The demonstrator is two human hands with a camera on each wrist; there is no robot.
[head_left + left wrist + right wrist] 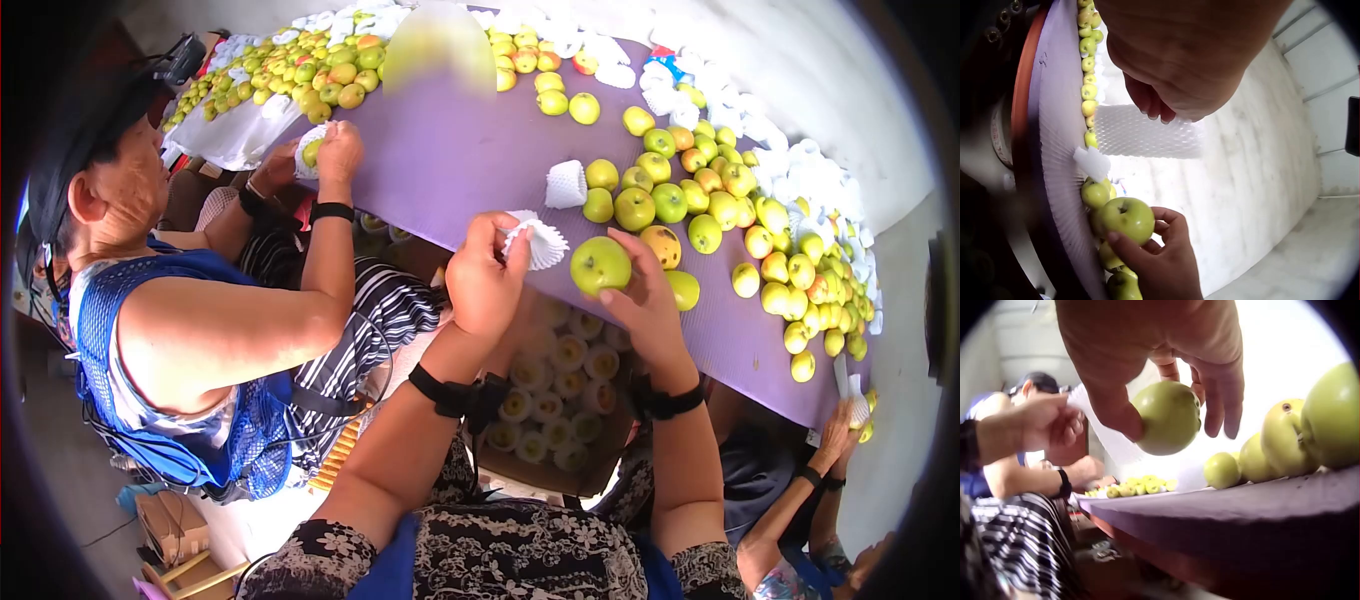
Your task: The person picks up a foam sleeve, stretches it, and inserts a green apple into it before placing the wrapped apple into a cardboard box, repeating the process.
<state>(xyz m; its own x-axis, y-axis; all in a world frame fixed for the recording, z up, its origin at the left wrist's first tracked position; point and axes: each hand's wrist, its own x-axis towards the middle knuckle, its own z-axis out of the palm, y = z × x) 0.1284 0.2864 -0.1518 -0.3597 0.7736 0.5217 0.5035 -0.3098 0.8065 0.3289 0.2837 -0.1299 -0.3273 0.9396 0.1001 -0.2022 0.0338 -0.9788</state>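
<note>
The left hand [487, 275] pinches a white foam net sleeve [540, 243] by one end; in the left wrist view the sleeve [1141, 132] stretches out sideways below the fingertips. The right hand [648, 300] grips a green apple [600, 265] between thumb and fingers, just right of the sleeve and apart from it, above the table's near edge. From the right wrist, the apple [1167, 417] shows held off the purple table surface [1229, 503]. Another foam sleeve [566, 185] lies on the table beside loose apples [634, 208].
More apples [775, 268] and white foam sleeves [800, 165] cover the table's right and far sides. Below the near edge, a box holds wrapped apples [547, 405]. On the left a person in a blue vest [240, 440] holds a sleeved apple [312, 150]; another person sits at right.
</note>
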